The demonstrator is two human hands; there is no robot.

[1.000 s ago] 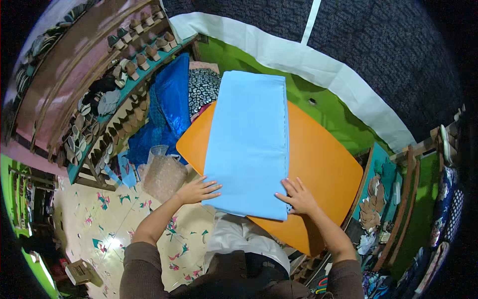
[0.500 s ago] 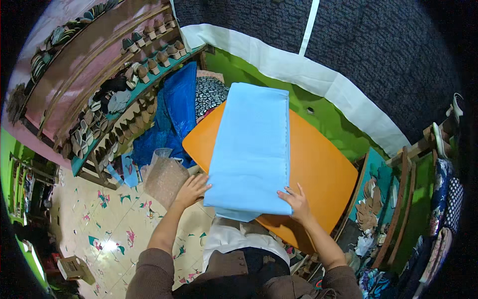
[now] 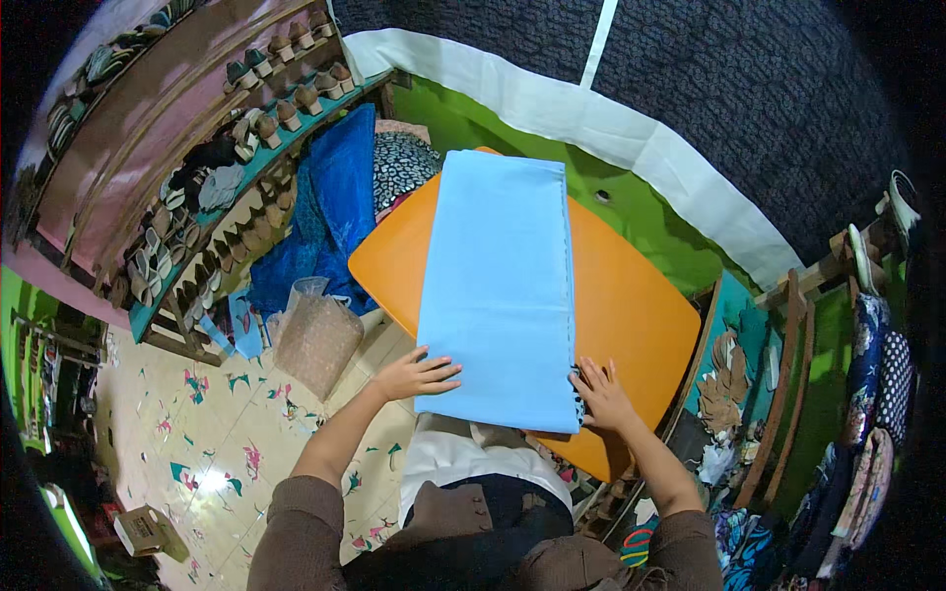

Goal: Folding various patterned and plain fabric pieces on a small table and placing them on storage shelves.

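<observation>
A light blue folded cloth lies lengthwise over an orange table, its near end at the edge by my lap. Flat on the cloth's near left part rests my left hand, fingers stretched out and pointing right. My right hand lies at the cloth's near right edge with its fingers spread. Beside those fingers a strip of black-and-white patterned material shows along the cloth's edge. Neither hand grips anything that I can see.
Shoe racks with several heeled shoes stand at the far left. A blue tarp and a clear plastic bag sit left of the table. Scraps litter the tiled floor. Another wooden rack stands at the right.
My left hand has moved from the cloth's left edge onto its top. The cloth's near end now lies flatter and straighter. My right hand has stayed by the right edge, its fingers more spread.
</observation>
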